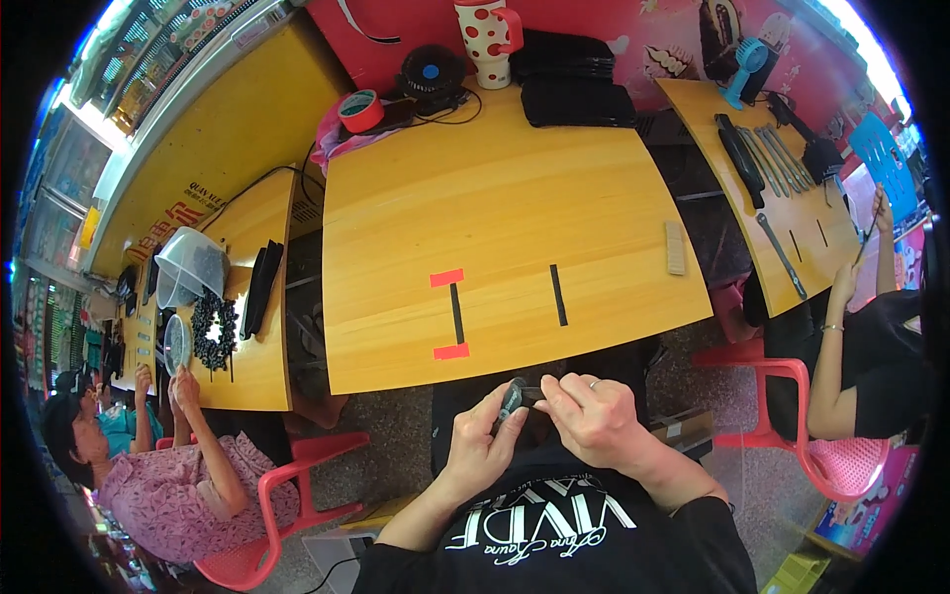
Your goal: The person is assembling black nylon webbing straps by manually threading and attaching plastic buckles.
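Observation:
Just beyond the table's near edge, in front of my body, my left hand [479,438] pinches a small dark, rounded piece [511,400] between thumb and fingers. My right hand [597,414] is closed close beside it, fingers curled round a thin dark end that meets the piece; whether it is one thing or two I cannot tell. Flat on the wooden table [475,198] lies a black strip [457,314] with red tape [451,351] across both ends. Farther right lies a second black strip [559,295] without tape.
A beige block [675,247] lies near the table's right edge. At the back stand a red tape roll [360,112], a black fan [431,75], a spotted tumbler [488,48] and black stacked pouches [576,102]. People sit working at side tables, left with black pieces [213,337], right with tools [777,158].

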